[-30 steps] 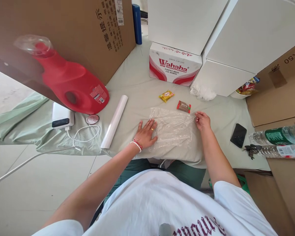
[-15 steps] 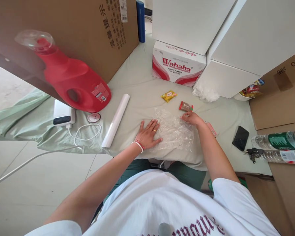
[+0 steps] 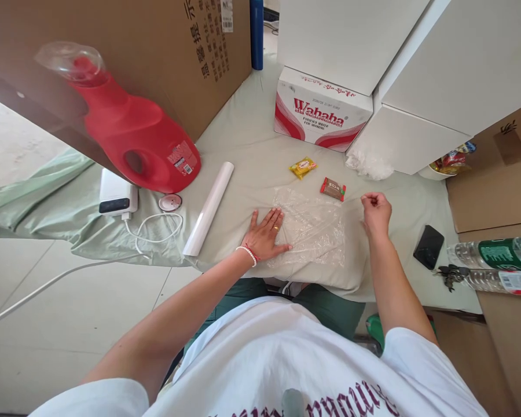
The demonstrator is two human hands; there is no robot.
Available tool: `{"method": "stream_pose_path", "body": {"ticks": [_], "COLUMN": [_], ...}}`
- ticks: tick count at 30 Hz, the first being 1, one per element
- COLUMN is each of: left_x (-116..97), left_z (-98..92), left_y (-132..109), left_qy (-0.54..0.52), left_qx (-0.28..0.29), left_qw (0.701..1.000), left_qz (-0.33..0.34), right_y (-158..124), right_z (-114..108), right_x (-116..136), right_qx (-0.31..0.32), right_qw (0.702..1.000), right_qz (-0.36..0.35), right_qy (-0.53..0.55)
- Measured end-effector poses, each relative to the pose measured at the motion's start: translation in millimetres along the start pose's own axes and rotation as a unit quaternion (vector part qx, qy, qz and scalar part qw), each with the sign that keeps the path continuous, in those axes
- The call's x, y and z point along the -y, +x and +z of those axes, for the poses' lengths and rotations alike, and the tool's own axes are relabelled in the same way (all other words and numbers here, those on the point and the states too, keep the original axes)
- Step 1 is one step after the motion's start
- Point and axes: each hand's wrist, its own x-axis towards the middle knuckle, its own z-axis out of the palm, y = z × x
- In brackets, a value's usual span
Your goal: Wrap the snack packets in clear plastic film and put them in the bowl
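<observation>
Cloth-covered worktop (image 3: pixel 252 145) — your R hand (image 3: pixel 377 215) just swung right, grip pinched, can't tell on what; L hand (image 3: pixel 264 236) spread on clear film (image 3: pixel 319 234) — now flatter, better laid out.

The box (image 3: pixel 323 113) reads "Wahaha" and "PURIFIED WATER FOR DRINKING"; the carton (image 3: pixel 165 58) at far left bears "温馨提示".

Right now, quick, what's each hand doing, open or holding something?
Left hand: open, palm down at the clear plastic sheet's left side.
Right hand: fingers curled; can't tell whether it's pinching anything.
</observation>
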Motion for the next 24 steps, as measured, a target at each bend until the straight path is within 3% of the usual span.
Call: {"method": "stream_pose_path", "body": {"ticks": [2, 3, 6, 8, 12, 15, 18, 21, 24], "left_x": [-0.4, -0.5, -1.0, -1.2, 0.3, 3.3, 5.5, 5.3, 3.8], "left_z": [-0.7, -0.9, -1.0, -0.7, -1.3, -2.0, -1.0, -0.3, -1.1], "left_y": [-0.3, -0.5, -1.6, -2.4, -3.1, -2.0, -0.5, 0.0, 0.0], "left_qy": [-0.003, -0.005, -0.005, -0.002, 0.013, 0.025, 0.029, 0.032, 0.042], "left_qx": [0.001, 0.002, -0.001, -0.004, 0.002, 0.013, 0.013, 0.011, 0.015], "left_qw": [1.0, 1.0, 1.0, 1.0, 1.0, 1.0, 0.999, 0.999, 0.999], "left_qz": [0.0, -0.002, -0.012, -0.016, -0.005, 0.008, 0.008, 0.006, 0.005], "right_y": [-41.9, -66.7, -139.1, -173.4, -199.0, -191.1, -160.0, -105.1, -40.4], "right_z": [7.7, 12.1, 15.3, 2.5, -46.6, -78.2, -88.9, -71.6, -28.5], "right_x": [3.5, 3.6, -8.3, -25.0, -57.5, -65.6, -58.9, -42.7, -20.9], "right_qx": [0.047, 0.103, 0.258, 0.278, 0.242, 0.256, 0.248, 0.213, 0.195], "right_qw": [0.993, 0.978, 0.906, 0.891, 0.914, 0.924, 0.931, 0.932, 0.924], "right_qz": [-0.086, -0.146, -0.25, -0.241, -0.182, -0.156, -0.143, -0.161, -0.185], "right_qy": [-0.065, -0.109, -0.226, -0.266, -0.27, -0.238, -0.227, -0.244, -0.271]}}
